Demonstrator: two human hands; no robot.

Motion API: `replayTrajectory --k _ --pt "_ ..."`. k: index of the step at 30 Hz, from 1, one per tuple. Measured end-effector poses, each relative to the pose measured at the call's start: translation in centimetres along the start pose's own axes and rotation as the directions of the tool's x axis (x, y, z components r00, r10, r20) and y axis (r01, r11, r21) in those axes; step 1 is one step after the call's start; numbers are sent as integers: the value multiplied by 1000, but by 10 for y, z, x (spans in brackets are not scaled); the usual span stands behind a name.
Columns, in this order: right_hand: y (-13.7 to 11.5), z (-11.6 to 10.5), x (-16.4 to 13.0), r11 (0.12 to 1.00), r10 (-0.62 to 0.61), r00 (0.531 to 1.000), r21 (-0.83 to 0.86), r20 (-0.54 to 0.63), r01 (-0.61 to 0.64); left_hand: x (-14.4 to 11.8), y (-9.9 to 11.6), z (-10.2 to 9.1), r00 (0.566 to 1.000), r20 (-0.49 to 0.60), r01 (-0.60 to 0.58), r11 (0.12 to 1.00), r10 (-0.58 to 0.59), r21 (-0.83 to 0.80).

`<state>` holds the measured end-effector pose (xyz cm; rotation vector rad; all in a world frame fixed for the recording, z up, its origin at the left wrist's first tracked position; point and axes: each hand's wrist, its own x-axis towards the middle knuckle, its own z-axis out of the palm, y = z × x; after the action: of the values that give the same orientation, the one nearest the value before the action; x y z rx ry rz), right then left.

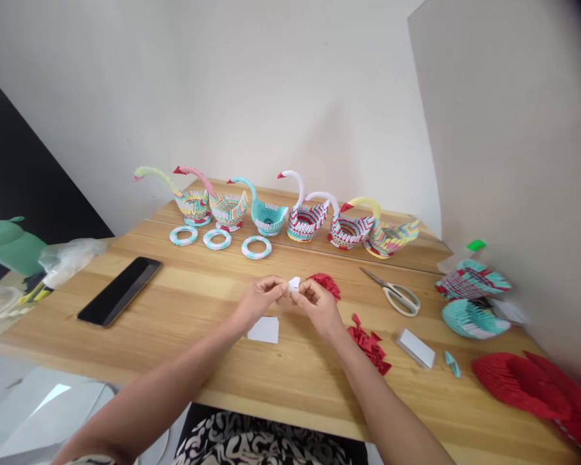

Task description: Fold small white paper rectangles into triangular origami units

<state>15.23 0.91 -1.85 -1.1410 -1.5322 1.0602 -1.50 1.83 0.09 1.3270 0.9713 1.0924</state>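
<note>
Far left lies a phone (120,290); behind, a row of finished paper swans (271,210) and three rings (217,239). My left hand (256,300) and right hand (317,303) both pinch one white slip (294,283) above the table (198,336), mid-fold I judge. More slips (264,329) and red pieces (368,342) wait, with scissors (397,294) to the right.
</note>
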Motion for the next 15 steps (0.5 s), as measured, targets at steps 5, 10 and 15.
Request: replayTrajectory --k 5,10,15 --pt "1 -5 3 1000 10 995 -26 -96 -13 -1 -6 3 998 62 12 995 -18 100" --pt "3 -5 2 1000 1 992 -12 -129 -2 -2 -7 5 997 71 -14 991 5 130" --pt "4 -5 4 997 44 994 66 -99 -38 -1 -5 3 997 75 -12 988 0 152"
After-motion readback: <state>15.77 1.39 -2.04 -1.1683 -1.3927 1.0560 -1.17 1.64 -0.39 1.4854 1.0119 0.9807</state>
